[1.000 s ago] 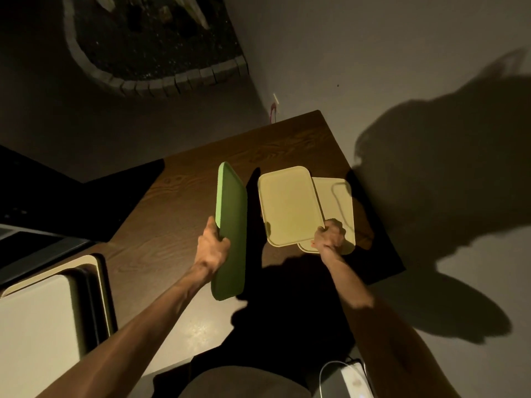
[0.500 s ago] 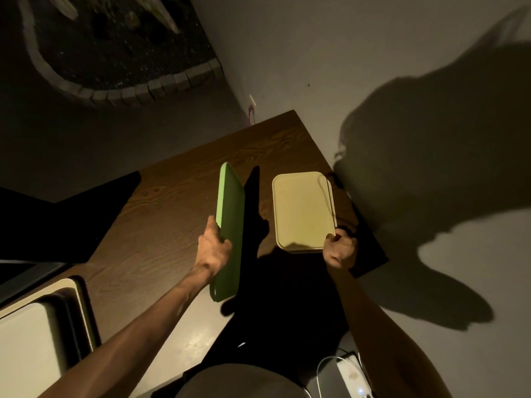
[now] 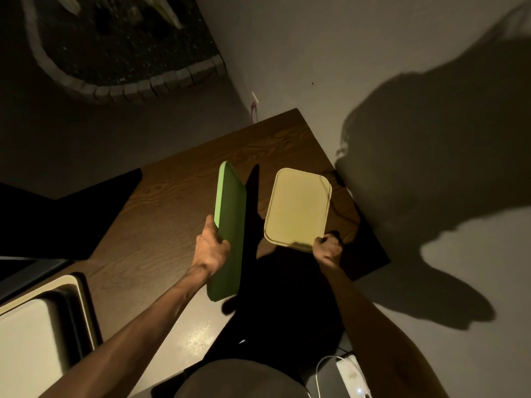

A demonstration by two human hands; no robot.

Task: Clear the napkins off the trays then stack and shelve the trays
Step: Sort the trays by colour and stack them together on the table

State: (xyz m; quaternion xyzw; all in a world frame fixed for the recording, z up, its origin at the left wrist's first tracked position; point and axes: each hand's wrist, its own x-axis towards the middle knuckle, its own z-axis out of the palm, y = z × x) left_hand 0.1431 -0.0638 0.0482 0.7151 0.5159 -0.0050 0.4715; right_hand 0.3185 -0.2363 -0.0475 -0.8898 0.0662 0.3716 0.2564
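Observation:
My left hand [image 3: 212,248] grips a green tray [image 3: 230,231] by its long left edge and holds it on edge, nearly upright, above the wooden table [image 3: 172,219]. To its right a cream tray [image 3: 297,208] is tilted up off the table, and my right hand [image 3: 329,249] holds its near right corner. It covers whatever lies below it, so a second cream tray cannot be made out. No napkins show on either tray.
Trays [image 3: 43,320] in cream and dark tones lie stacked at the lower left. A wall [image 3: 402,67] runs along the table's right side. A white device with a cable [image 3: 349,374] lies on the floor at the bottom right. A stone-edged bed [image 3: 123,47] is far off.
The right hand slid the upper cream tray over the lower one until they lined up, then took the near right corner and lifted it. The green tray stayed upright in the left hand.

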